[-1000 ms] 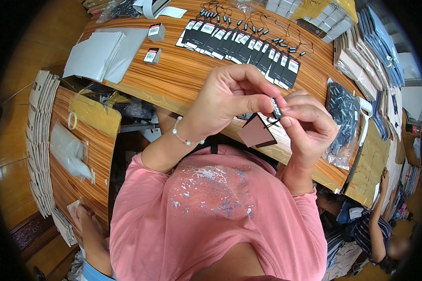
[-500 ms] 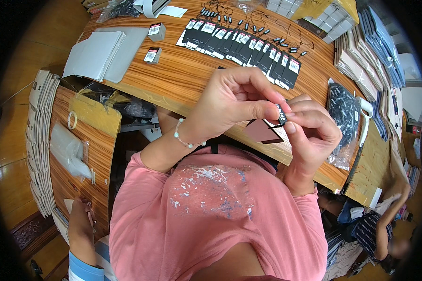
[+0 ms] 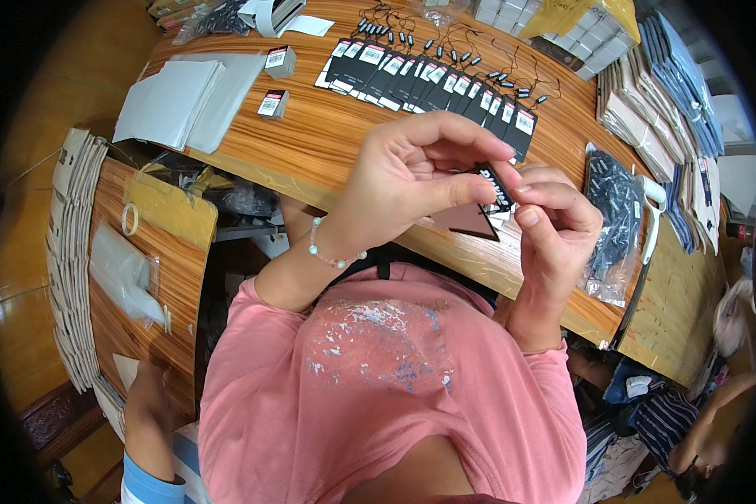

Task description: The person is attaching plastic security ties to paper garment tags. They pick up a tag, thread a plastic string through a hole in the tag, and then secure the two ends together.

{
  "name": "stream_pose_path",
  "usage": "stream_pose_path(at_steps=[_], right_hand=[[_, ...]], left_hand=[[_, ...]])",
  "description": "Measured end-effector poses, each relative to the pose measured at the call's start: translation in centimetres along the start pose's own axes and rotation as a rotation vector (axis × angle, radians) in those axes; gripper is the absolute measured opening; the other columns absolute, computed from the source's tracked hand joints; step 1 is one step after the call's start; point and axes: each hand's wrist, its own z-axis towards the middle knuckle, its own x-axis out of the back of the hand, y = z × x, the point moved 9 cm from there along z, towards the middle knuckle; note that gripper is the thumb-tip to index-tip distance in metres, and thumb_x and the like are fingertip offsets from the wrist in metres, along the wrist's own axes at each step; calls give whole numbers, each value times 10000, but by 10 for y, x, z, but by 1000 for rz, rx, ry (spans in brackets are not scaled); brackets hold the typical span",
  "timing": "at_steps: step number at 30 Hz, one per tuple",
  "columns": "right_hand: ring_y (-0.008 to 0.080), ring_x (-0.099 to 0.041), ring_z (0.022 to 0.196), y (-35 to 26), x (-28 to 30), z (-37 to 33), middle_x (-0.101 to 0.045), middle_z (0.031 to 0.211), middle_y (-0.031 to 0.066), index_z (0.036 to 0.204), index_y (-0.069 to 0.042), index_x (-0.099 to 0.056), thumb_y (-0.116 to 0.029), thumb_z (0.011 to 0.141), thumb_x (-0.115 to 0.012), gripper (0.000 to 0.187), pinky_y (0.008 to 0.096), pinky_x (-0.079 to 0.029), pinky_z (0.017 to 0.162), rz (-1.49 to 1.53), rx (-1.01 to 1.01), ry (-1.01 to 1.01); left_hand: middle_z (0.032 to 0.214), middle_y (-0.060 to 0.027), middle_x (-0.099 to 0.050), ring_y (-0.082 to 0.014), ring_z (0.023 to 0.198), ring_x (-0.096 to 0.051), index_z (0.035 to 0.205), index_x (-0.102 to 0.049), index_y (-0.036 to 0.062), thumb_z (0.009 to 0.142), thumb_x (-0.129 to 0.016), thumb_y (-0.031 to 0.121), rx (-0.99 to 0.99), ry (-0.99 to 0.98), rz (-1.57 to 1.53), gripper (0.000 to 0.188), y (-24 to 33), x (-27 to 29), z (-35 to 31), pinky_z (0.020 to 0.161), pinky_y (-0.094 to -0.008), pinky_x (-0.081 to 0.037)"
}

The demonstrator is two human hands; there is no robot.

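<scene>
Over the near edge of the table, my left hand point(image 3: 407, 172) and my right hand point(image 3: 560, 220) meet with curled fingers. Between them is a small black tag point(image 3: 496, 186) with white lettering, pinched at its left by my left thumb and fingers. My right thumb and forefinger are closed at the tag's right edge. Just below it shows a brownish-pink card point(image 3: 470, 221) with a dark edge, partly covered by my left hand. Beyond my hands lies a fanned row of black hang tags point(image 3: 399, 74) with white barcode stickers and looped black strings.
Two small sticker stacks point(image 3: 273, 102) and white sheets point(image 3: 166, 102) lie to the left. At the right are a bag of black pieces point(image 3: 609, 210), a white-handled tool point(image 3: 653, 195) and folded garments point(image 3: 685, 92). Another person's arm point(image 3: 149, 420) is at lower left.
The black tag between my hands has turned and shows more of its lettered face. My hands have shifted slightly. At far right, another person's arm has dropped lower.
</scene>
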Motion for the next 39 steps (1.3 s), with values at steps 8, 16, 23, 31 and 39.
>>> stream_pose_path(at_steps=[8, 16, 23, 31, 39], right_hand=[[176, -565, 783, 5, 0, -5, -601, 845, 129, 815, 27, -637, 52, 692, -643, 126, 255, -450, 693, -47, -85, 26], [157, -560, 778, 1, -3, -5, -604, 840, 123, 798, 32, -635, 53, 686, -643, 114, 252, -444, 694, -98, -37, -11], [128, -558, 746, 9, -8, -7, -603, 834, 112, 796, 31, -633, 42, 711, -629, 86, 211, -449, 607, -33, -104, -37], [123, -556, 738, 16, -12, -8, -610, 824, 112, 794, 39, -629, 58, 708, -628, 88, 223, -443, 639, 14, -184, 2], [158, -567, 762, 12, -29, -8, -611, 811, 136, 784, 50, -621, 80, 690, -631, 99, 243, -446, 674, 126, -163, -72]], left_hand=[[863, -135, -611, -193, 822, -603, 876, -591, -19, 701, -650, -56, -72, 43, 172, 188, 8, 2, -4, 738, -286, -505], [824, -134, -616, -194, 808, -604, 816, -585, -18, 683, -628, -115, -46, 66, 153, 170, 5, 5, -6, 725, -286, -504], [820, -138, -617, -204, 807, -608, 774, -590, -12, 653, -624, -144, -81, 40, 152, 181, 8, 6, -9, 727, -292, -510], [803, -142, -611, -212, 780, -609, 771, -590, -6, 651, -630, -138, -179, 45, 176, 183, 18, 9, -14, 667, -277, -523], [769, -135, -614, -222, 699, -600, 727, -582, 21, 649, -651, -104, -412, -75, 249, 163, 31, 9, -21, 579, -294, -509]])
